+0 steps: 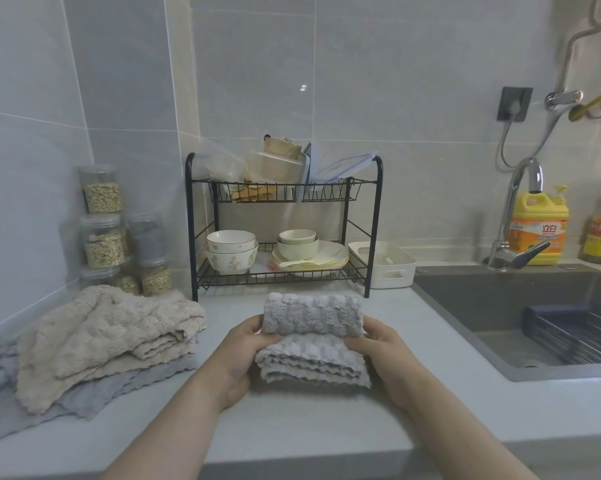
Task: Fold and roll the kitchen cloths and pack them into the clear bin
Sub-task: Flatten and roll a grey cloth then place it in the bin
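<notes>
A grey fluffy kitchen cloth (312, 341) lies folded on the counter in front of me, its far end rolled up into a thick roll. My left hand (243, 355) grips the roll's left end and my right hand (382, 355) grips its right end. A pile of loose cloths sits at the left: beige cloths (108, 337) on top, grey cloths (94, 393) underneath. No clear bin shows on the counter; a white bin (389, 268) stands beside the rack.
A black two-tier dish rack (285, 223) with bowls and plates stands behind the cloth. Clear jars (119, 233) of grains are stacked at the back left. The sink (534, 317) with a faucet and a yellow detergent bottle (538, 226) lies to the right.
</notes>
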Motion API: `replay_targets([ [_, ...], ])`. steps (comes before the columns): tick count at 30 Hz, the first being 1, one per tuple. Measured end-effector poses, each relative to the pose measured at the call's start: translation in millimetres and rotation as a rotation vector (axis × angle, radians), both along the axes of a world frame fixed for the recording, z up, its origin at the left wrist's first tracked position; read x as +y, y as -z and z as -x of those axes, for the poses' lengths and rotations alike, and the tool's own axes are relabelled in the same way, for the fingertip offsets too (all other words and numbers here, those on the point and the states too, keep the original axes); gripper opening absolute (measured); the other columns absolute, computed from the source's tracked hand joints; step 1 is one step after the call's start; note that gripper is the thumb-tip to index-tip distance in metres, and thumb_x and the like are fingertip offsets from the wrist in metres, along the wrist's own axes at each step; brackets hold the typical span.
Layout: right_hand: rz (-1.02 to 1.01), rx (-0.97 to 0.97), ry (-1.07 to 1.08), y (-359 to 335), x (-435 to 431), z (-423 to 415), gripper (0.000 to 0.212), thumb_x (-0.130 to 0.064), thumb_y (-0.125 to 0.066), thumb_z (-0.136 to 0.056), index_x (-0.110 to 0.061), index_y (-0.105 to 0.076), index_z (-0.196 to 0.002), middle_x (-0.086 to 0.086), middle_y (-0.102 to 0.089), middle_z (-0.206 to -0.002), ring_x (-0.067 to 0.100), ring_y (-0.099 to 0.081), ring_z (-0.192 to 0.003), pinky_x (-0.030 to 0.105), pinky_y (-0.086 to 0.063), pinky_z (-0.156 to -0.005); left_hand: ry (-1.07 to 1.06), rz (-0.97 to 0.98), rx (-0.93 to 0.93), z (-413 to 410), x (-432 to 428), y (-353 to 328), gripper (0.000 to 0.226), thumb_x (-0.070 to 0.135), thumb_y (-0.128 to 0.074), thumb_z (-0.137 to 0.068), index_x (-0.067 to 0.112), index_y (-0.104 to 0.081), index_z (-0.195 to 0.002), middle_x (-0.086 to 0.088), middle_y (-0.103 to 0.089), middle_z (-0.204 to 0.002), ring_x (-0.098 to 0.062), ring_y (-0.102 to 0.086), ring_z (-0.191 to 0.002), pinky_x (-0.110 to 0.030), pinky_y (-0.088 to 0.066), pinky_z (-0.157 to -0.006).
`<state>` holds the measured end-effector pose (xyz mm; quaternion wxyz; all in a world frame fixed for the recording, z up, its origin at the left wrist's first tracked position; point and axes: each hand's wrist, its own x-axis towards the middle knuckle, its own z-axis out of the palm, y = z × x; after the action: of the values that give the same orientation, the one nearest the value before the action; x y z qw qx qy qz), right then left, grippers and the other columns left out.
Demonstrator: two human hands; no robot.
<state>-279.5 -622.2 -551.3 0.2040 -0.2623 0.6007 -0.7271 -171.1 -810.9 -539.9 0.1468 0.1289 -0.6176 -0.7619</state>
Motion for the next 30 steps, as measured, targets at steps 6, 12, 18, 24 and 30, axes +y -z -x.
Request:
replay_targets([
  [6, -0.010, 0.014, -0.005, -2, 1, -1, 0.034, 0.016, -0.052, -0.081, -0.006, -0.075, -0.095, 0.023, -0.072, -0.098, 0.032, -0.067, -0.088, 0.045, -0.051, -0.085, 0.012, -0.051, 0.021, 4, -6, 3, 0.040, -0.020, -0.048, -0.075, 0.007, -0.076, -0.075, -0.022, -0.072, -0.085, -0.030, -0.069, -0.073, -0.040, -0.056, -0.073],
  [12, -0.010, -0.022, 0.022, 3, 0, 4, 0.036, 0.014, -0.049, -0.078, -0.002, -0.073, -0.099, 0.028, -0.069, -0.102, 0.048, -0.063, -0.101, 0.056, -0.048, -0.092, 0.010, -0.075, -0.002, 3, -5, 5, 0.034, 0.006, -0.039, -0.088, 0.006, -0.070, -0.074, -0.020, -0.067, -0.088, -0.028, -0.063, -0.075, -0.033, -0.052, -0.068],
  [18, -0.072, -0.012, 0.046, 4, -2, 2, 0.051, -0.056, -0.058, -0.074, -0.014, -0.070, -0.099, 0.020, -0.067, -0.107, 0.032, -0.062, -0.093, 0.042, -0.048, -0.087, -0.028, 0.162, -0.048, 2, 0, 10, 0.031, 0.025, -0.078, -0.067, 0.016, -0.063, -0.093, -0.011, -0.060, -0.094, -0.017, -0.060, -0.075, -0.026, -0.045, -0.066],
  [24, -0.173, 0.149, 0.139, 2, 0, -4, 0.047, 0.000, -0.071, -0.081, -0.021, -0.055, -0.119, -0.002, -0.059, -0.101, 0.003, -0.057, -0.083, 0.006, -0.047, -0.059, -0.098, 0.082, -0.031, 4, -5, 14, 0.070, -0.002, -0.081, -0.058, 0.012, -0.056, -0.121, -0.013, -0.059, -0.115, -0.014, -0.058, -0.104, -0.033, -0.048, -0.096],
  [30, -0.065, 0.105, 0.131, 4, 2, 0, 0.042, 0.007, -0.068, -0.062, -0.003, -0.067, -0.102, 0.014, -0.072, -0.094, 0.022, -0.066, -0.081, 0.023, -0.054, -0.067, -0.106, 0.132, -0.029, 5, -3, 13, 0.031, -0.023, -0.063, -0.072, 0.004, -0.063, -0.089, -0.007, -0.071, -0.078, -0.014, -0.067, -0.066, -0.026, -0.052, -0.068],
])
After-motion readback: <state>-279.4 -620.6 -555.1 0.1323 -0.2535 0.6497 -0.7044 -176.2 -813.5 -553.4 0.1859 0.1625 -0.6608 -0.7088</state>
